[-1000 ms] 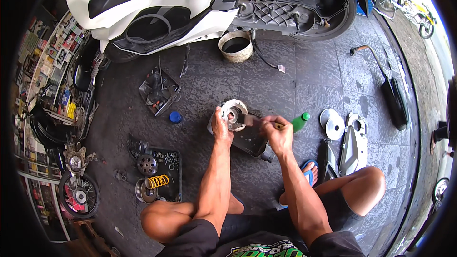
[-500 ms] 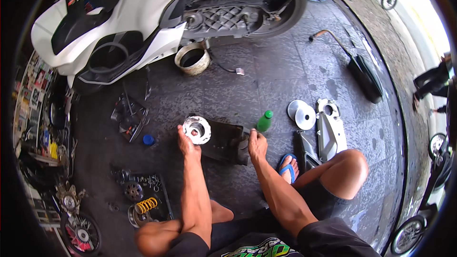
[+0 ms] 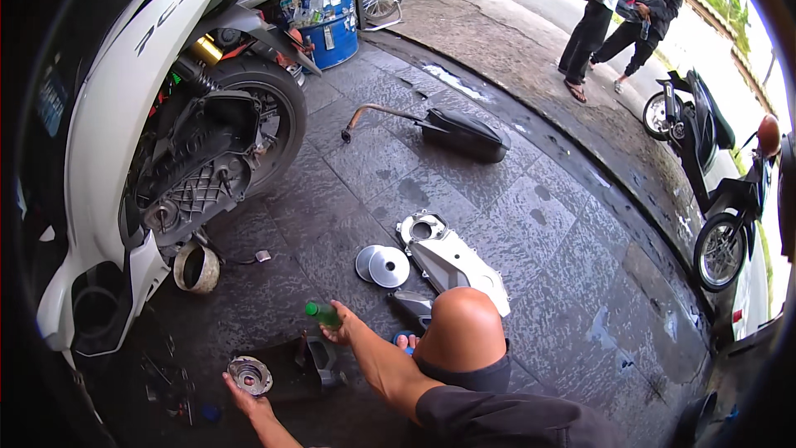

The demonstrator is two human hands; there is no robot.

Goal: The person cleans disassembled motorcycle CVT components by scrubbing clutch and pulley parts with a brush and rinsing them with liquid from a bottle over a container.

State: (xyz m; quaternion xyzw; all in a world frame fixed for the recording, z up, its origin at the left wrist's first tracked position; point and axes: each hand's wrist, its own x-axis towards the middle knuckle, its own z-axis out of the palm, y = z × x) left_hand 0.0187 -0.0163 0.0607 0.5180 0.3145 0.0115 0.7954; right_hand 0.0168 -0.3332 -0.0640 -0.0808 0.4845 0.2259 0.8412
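My left hand (image 3: 242,399) holds a round, silver metal part (image 3: 264,377) with an open centre, low in the view. A fingertip shows through its hole. To the right, my right hand (image 3: 340,328) is wrapped round a small green bottle (image 3: 321,310), which tilts with its cap toward the left. A dark, long plastic piece (image 3: 286,375) lies on the floor below and between my hands. Past the bottle, two silver discs (image 3: 388,267) lie overlapping beside a large pale metal engine cover (image 3: 464,264).
A white scooter (image 3: 87,166) stands at left, its rear side opened up. A dirty white tub (image 3: 196,269) sits beside it. A black muffler (image 3: 466,134) lies farther off, near a blue drum (image 3: 333,41). Two people (image 3: 609,12) stand outside by parked motorbikes (image 3: 720,249).
My view has swung to the right. My right hand has taken hold of the green bottle, which stood on the floor before. The left hand keeps the round metal part.
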